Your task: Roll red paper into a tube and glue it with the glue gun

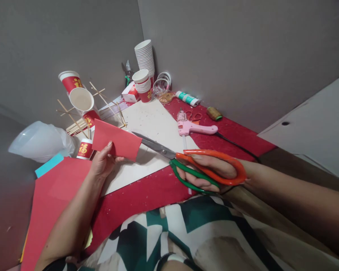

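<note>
My left hand (104, 161) pinches the lower edge of a small red paper piece (117, 140), thumb in front. My right hand (205, 171) is wrapped round the handles of large scissors (164, 151), one handle orange and one green. The blades point left, and their tips lie at the upper right part of the red paper. The blades look nearly closed. Behind the left hand, a red paper cup (85, 149) with gold print stands on the white board (141, 169).
Stacked paper cups (144, 56) stand near the corner. A pink glue gun (197, 128) with a black cord and a thread spool (214, 113) lie to the right. Stick frames (73, 113) and a plastic bag (42, 141) are left. Large red paper (56, 192) lies beneath my left forearm.
</note>
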Demonstrator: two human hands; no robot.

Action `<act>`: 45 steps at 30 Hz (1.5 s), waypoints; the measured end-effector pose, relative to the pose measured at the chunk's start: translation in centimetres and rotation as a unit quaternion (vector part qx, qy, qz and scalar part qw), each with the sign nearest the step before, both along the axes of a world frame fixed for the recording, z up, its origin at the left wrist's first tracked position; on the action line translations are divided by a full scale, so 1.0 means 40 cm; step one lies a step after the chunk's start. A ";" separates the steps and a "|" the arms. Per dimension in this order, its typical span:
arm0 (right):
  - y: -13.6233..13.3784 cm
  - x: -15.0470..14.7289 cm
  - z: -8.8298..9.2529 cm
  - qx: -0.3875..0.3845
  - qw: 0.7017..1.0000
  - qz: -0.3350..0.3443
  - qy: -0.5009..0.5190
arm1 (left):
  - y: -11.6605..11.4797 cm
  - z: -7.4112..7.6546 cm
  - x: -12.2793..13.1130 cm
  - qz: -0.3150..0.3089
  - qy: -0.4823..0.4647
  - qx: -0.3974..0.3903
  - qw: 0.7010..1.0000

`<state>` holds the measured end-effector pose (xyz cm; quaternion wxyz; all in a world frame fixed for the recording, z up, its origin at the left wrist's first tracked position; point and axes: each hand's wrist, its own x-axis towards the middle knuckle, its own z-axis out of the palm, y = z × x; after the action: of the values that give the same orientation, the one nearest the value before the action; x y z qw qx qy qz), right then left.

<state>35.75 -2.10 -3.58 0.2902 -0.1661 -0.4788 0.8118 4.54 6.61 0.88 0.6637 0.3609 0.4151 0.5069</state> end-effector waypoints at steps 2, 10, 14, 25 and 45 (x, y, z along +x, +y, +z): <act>-0.001 -0.002 0.000 -0.010 1.000 0.001 0.003 | -0.003 0.000 0.003 -0.002 0.001 0.003 1.000; 0.001 -0.023 0.005 -0.030 0.999 0.003 0.028 | -0.006 -0.007 0.005 -0.005 0.010 0.007 1.000; -0.005 -0.030 0.008 -0.040 0.999 -0.033 0.000 | -0.006 -0.008 0.003 -0.004 0.011 0.014 1.000; -0.013 -0.018 -0.026 -0.028 0.999 -0.007 0.038 | -0.013 -0.012 0.007 -0.039 0.026 0.033 0.998; -0.029 -0.034 0.006 -0.021 1.000 0.002 -0.002 | -0.033 -0.017 0.021 -0.072 0.072 0.027 0.994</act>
<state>34.41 -3.25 -3.34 0.2838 -0.1724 -0.4624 0.8221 5.39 5.29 0.21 0.6567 0.4433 0.4210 0.4416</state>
